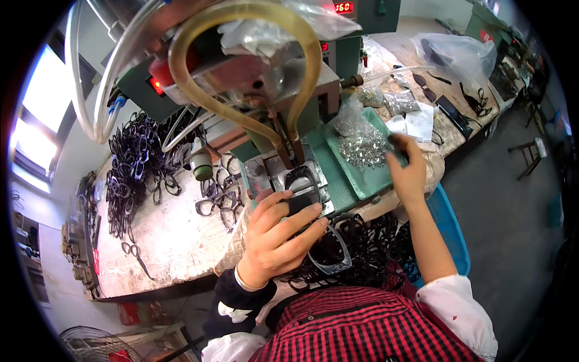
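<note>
My left hand (278,240) is closed on a dark eyeglass frame (303,181), holding one end of it under the two copper-coloured prongs (291,154) of a bench machine. The frame's other rim (333,250) hangs down below my fingers. Beside the right edge of a green tray (365,188) is my right hand (410,172), its thumb and fingers apart and nothing visible between them. In that tray lies a heap of small shiny metal parts (362,149), with a clear plastic bag (353,120) behind it.
Piles of black eyeglass frames (129,169) cover the table's left side, with scissors (137,259) near its front edge. More frames (368,241) lie in front of my body, by a blue basket (452,223). A thick yellowed hose (310,54) loops over the machine.
</note>
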The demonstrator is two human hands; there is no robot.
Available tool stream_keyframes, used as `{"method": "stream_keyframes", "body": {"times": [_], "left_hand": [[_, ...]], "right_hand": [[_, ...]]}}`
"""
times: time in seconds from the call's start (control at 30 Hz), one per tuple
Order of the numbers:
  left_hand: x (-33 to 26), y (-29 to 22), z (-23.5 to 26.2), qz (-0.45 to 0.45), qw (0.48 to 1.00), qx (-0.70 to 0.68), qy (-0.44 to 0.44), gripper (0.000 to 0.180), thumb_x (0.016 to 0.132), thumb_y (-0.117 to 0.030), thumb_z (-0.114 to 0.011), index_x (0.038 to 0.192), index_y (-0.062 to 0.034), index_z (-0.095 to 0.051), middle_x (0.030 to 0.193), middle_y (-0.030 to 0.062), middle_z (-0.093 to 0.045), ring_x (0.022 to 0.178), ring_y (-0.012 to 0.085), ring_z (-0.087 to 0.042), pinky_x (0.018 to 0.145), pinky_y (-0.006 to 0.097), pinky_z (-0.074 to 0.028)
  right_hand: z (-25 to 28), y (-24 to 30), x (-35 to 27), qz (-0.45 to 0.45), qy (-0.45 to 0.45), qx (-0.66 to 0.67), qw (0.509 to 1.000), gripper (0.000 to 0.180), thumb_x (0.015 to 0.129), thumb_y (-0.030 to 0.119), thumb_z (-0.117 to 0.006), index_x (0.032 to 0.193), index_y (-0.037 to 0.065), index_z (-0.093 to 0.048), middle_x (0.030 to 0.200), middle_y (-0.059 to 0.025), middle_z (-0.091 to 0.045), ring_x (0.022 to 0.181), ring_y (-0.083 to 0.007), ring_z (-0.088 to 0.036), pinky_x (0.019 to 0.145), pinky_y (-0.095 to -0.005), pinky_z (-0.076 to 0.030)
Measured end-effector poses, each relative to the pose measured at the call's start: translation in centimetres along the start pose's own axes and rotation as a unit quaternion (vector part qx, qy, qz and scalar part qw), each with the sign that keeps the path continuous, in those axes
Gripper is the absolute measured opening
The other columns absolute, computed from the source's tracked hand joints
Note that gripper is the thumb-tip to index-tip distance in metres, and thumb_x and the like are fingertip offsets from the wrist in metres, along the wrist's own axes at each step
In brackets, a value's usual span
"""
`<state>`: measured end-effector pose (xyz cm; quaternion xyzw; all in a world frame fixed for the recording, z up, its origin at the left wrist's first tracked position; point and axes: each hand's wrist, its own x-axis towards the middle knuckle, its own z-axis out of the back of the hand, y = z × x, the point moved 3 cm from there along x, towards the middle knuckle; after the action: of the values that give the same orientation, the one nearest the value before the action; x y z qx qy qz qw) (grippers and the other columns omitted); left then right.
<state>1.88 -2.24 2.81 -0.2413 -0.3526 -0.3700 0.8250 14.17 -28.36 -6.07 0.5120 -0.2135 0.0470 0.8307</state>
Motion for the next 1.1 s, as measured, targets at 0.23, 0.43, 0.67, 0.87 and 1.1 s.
{"method": "stream_keyframes", "body": {"times": [0.23,0.43,0.67,0.87,1.1], "left_hand": [[-0.7,0.0,-0.1,0.023,0.999,-0.012,-0.022,0.031,0.072,-0.008,-0.080,0.103,-0.0074,-0.074,0.108,0.0103,-0.073,0.074,0.0243,-0.055,0.088,0.048,-0.055],[-6.6,-4.5,2.0,0.098,0.984,0.108,-0.097,0.035,0.077,-0.005,-0.077,0.110,-0.0052,-0.066,0.124,0.0205,-0.063,0.115,0.0416,-0.061,0.099,0.050,-0.049],[-6.6,2.6,11.4,0.325,0.835,0.402,-0.188,0.022,0.085,0.001,-0.068,0.106,-0.0059,-0.067,0.098,0.0070,-0.073,0.099,0.0250,-0.062,0.103,0.041,-0.037],[-18.1,14.5,5.3,0.442,0.776,0.429,0.140,0.035,0.076,0.000,-0.068,0.110,-0.0104,-0.067,0.083,0.0068,-0.069,0.085,0.0275,-0.061,0.084,0.041,-0.046],[-20.2,11.7,5.7,0.567,0.807,-0.011,-0.164,0.033,0.092,0.001,-0.057,0.124,-0.0058,-0.060,0.078,0.0001,-0.051,0.069,0.0111,-0.048,0.063,0.025,-0.041]], "right_hand": [[-0.8,1.9,-1.2,0.054,0.079,-0.256,0.962,0.012,0.074,0.014,-0.076,0.082,0.007,-0.071,0.090,-0.0103,-0.062,0.097,-0.0335,-0.059,0.084,-0.0446,-0.048],[-1.6,0.5,-2.3,0.056,0.026,-0.178,0.982,0.011,0.080,0.011,-0.070,0.087,0.004,-0.066,0.088,-0.0120,-0.069,0.087,-0.0321,-0.066,0.078,-0.0421,-0.051],[-1.8,1.7,-0.9,0.120,0.000,-0.089,0.989,0.014,0.089,0.004,-0.065,0.102,0.002,-0.070,0.096,-0.0142,-0.071,0.092,-0.0310,-0.068,0.084,-0.0380,-0.051],[-2.8,1.5,-1.2,0.097,0.004,-0.070,0.993,0.011,0.089,0.003,-0.065,0.099,0.002,-0.071,0.096,-0.0141,-0.070,0.092,-0.0323,-0.067,0.081,-0.0394,-0.051],[3.8,-0.3,-4.1,0.106,-0.066,-0.168,0.978,0.011,0.081,-0.004,-0.069,0.091,0.001,-0.068,0.092,-0.0125,-0.068,0.091,-0.0307,-0.064,0.082,-0.0381,-0.049]]}}
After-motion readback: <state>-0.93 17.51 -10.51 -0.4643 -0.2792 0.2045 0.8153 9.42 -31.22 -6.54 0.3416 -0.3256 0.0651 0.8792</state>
